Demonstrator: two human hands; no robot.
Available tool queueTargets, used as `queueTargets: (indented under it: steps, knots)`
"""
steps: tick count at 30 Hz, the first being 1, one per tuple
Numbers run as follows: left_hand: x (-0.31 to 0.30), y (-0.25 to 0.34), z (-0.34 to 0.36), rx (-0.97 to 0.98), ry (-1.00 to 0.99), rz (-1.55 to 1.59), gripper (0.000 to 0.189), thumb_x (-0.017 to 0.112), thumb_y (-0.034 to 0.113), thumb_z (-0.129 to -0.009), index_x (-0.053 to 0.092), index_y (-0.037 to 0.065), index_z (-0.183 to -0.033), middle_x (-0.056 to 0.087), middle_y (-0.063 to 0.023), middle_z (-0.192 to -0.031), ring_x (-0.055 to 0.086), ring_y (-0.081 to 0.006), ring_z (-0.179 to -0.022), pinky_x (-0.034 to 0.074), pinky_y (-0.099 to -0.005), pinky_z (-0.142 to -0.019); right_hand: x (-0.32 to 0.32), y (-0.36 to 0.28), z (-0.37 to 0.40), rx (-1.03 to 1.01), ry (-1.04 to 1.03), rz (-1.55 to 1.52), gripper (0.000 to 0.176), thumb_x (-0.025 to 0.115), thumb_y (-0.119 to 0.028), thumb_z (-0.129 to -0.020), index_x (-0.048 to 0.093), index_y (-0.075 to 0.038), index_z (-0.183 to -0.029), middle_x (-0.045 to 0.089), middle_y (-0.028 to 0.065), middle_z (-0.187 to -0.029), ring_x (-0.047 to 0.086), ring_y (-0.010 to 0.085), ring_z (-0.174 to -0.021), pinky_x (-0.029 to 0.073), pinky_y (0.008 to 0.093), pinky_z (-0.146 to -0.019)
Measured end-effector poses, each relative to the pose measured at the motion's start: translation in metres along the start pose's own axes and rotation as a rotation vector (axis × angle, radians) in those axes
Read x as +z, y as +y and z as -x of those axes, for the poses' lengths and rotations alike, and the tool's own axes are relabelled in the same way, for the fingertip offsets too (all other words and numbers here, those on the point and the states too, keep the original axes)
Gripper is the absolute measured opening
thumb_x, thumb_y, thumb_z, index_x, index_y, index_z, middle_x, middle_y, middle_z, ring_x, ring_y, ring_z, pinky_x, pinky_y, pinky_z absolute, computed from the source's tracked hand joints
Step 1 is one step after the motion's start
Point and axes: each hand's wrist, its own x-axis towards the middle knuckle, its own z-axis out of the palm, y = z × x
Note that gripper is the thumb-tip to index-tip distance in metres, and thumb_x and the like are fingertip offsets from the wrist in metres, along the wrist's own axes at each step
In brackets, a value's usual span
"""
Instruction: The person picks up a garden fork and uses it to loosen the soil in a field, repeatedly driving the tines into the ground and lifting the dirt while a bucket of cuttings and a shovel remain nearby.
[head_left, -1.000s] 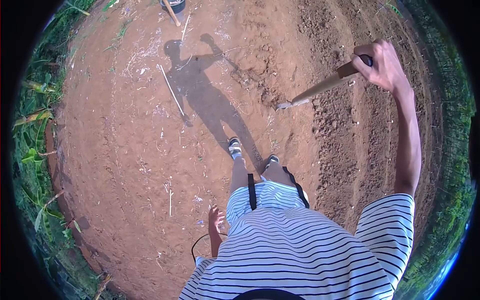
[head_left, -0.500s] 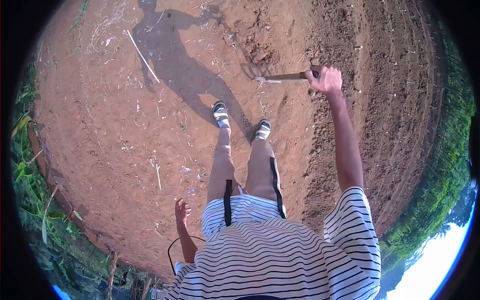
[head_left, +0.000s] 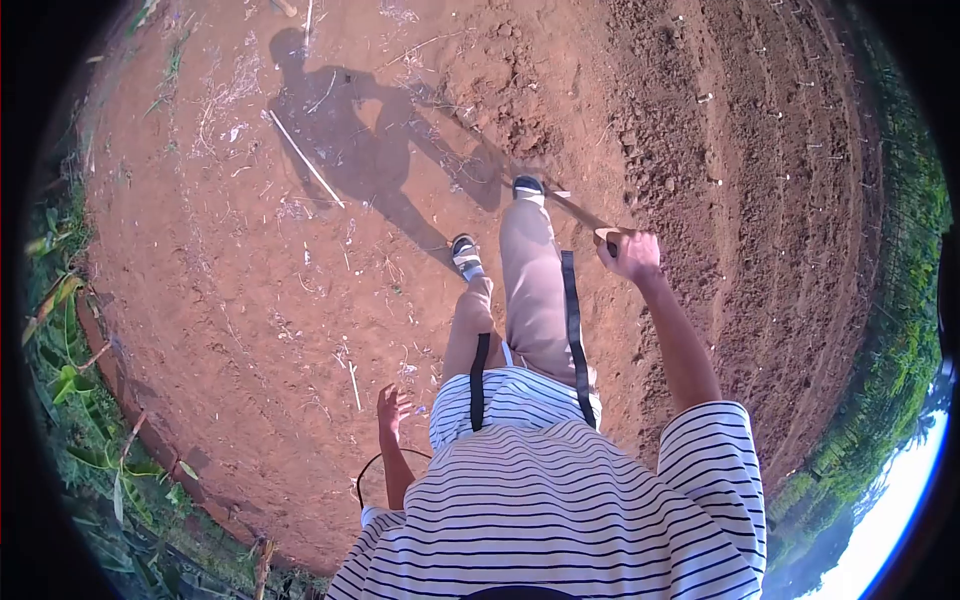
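Head view: one-handed digging tool [head_left: 582, 212] angled down at red soil [head_left: 250, 300].
Right hand [head_left: 630, 255], grip closed on its handle end, likely for reach, aims it toward 11 o'clock beside the forward shoe [head_left: 528, 186]; left hand [head_left: 392, 408] hangs empty at 7 o'clock, fingers spread.

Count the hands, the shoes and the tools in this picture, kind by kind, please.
Hands: 2, left hand and right hand
Shoes: 2, left shoe and right shoe
Tools: 1, wooden-handled tool
Total: 5
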Motion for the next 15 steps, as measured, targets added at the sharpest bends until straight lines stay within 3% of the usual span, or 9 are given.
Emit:
queueTargets:
  steps: [6, 8, 12, 13, 14, 15]
  knots:
    - [0.013, 0.047, -0.017, 0.082, -0.015, -0.067, 0.045, 0.043, 0.037, -0.087, 0.034, 0.014, -0.125, 0.052, -0.0181, -0.111, 0.058, -0.0302, -0.09, 0.045, -0.0446, -0.075, 0.008, 0.007, -0.001, 0.012, 0.002, -0.031, 0.026, 0.052, -0.037, -0.071, 0.064, -0.016, -0.08, 0.061, 0.0115, -0.069, 0.061, 0.0265, -0.058, 0.05, 0.0379, -0.056]
    - [0.024, 0.058, -0.017, 0.085, -0.023, -0.049, 0.044, 0.043, 0.037, -0.087, 0.035, 0.014, -0.123, 0.053, -0.0176, -0.11, 0.058, -0.0291, -0.089, 0.045, -0.0435, -0.074, 0.01, 0.01, 0.001, -0.091, 0.202, -0.098, 0.016, 0.057, -0.028, -0.067, 0.064, -0.013, -0.072, 0.061, 0.0096, -0.07, 0.059, 0.0259, -0.052, 0.049, 0.0354, -0.045]
    - [0.046, 0.079, -0.021, 0.06, -0.085, -0.165, 0.043, 0.044, 0.037, -0.087, 0.036, 0.015, -0.122, 0.054, -0.0167, -0.109, 0.058, -0.028, -0.087, 0.046, -0.0418, -0.072, 0.006, 0.016, -0.004, -0.138, 0.084, -0.13, 0.018, 0.056, -0.029, -0.067, 0.063, -0.014, -0.073, 0.059, 0.0113, -0.069, 0.059, 0.0265, -0.051, 0.049, 0.0358, -0.045]
    - [0.052, 0.083, -0.024, 0.066, -0.062, -0.142, 0.042, 0.044, 0.037, -0.087, 0.037, 0.015, -0.122, 0.054, -0.016, -0.108, 0.058, -0.0275, -0.087, 0.046, -0.0409, -0.07, 0.001, 0.018, -0.005, -0.164, 0.086, -0.131, 0.017, 0.056, -0.028, -0.066, 0.062, -0.012, -0.071, 0.058, 0.011, -0.068, 0.058, 0.0259, -0.05, 0.049, 0.0359, -0.044]
    - [0.058, 0.084, -0.026, 0.07, -0.038, -0.119, 0.042, 0.045, 0.038, -0.086, 0.037, 0.015, -0.121, 0.055, -0.0153, -0.107, 0.059, -0.027, -0.086, 0.047, -0.04, -0.069, -0.002, 0.017, -0.009, -0.205, 0.243, -0.247, 0.016, 0.056, -0.028, -0.065, 0.06, -0.012, -0.066, 0.057, 0.0103, -0.065, 0.057, 0.0248, -0.048, 0.048, 0.0361, -0.043]
    - [0.064, 0.087, -0.03, 0.068, -0.029, -0.104, 0.042, 0.044, 0.037, -0.087, 0.037, 0.015, -0.122, 0.055, -0.0145, -0.106, 0.059, -0.0268, -0.085, 0.047, -0.0394, -0.068, -0.007, 0.02, -0.01, -0.196, 0.174, -0.229, 0.014, 0.056, -0.025, -0.066, 0.059, -0.012, -0.067, 0.057, 0.0105, -0.061, 0.058, 0.0252, -0.054, 0.049, 0.0363, -0.047]
